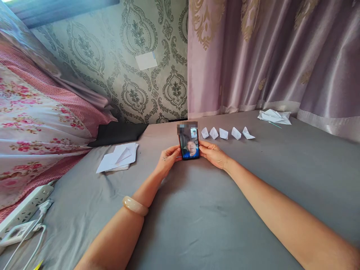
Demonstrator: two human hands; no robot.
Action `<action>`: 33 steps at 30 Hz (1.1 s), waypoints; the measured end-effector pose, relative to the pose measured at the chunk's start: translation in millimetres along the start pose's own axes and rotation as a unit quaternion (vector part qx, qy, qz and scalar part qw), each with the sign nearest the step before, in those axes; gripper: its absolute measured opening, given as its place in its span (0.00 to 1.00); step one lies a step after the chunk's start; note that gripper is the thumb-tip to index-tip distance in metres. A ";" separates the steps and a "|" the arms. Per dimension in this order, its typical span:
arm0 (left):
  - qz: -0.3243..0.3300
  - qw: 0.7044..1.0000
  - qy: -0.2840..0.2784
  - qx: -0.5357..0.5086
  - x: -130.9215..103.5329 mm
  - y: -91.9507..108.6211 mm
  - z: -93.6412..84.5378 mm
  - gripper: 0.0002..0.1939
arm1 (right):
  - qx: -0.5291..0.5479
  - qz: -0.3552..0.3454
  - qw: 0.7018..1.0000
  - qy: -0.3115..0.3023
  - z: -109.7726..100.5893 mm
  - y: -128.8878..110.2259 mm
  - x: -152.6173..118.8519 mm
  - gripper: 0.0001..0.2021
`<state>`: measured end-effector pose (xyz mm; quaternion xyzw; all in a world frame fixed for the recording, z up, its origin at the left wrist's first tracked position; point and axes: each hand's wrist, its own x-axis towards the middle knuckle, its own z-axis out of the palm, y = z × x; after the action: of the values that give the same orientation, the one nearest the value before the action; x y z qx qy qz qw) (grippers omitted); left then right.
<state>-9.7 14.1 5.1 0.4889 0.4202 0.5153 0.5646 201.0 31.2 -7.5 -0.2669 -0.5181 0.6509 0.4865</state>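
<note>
Both hands hold a phone [190, 146] upright near the middle of the view. Its lit screen shows a person in blue, with a small inset picture at the top right. My left hand [168, 158] grips the phone's left edge with its fingers closed. On the other side, my right hand [213, 153] pinches the right edge. Several folded white paper shapes [224, 134] stand in a row just beyond my right hand. A stack of white paper [119, 157] with a folded piece on top lies left of my left hand.
More folded paper [274, 116] lies at the back right by the curtain [253, 56]. A black cloth [119, 133] is at the back left. At the left edge, a power strip [26, 206] with plugs and white cables rests on the grey sheet [197, 217].
</note>
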 end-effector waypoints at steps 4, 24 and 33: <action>0.001 1.000 0.000 0.000 0.7 -1.7 -0.5 0.27 | 0.004 0.003 1.000 0.014 -0.3 1.1 0.2 0.19; -0.006 1.000 0.011 -0.004 -0.3 -0.9 0.4 0.26 | 0.003 -0.001 1.000 0.020 -0.3 1.5 -0.9 0.21; -0.007 1.000 0.006 -0.002 -0.5 -1.6 -0.5 0.28 | 0.010 0.008 1.000 0.027 1.5 -0.4 -0.7 0.20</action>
<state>-10.0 13.7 3.5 0.4816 0.4260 0.5148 0.5671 200.1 30.0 -6.8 -0.2833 -0.4961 0.6526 0.4978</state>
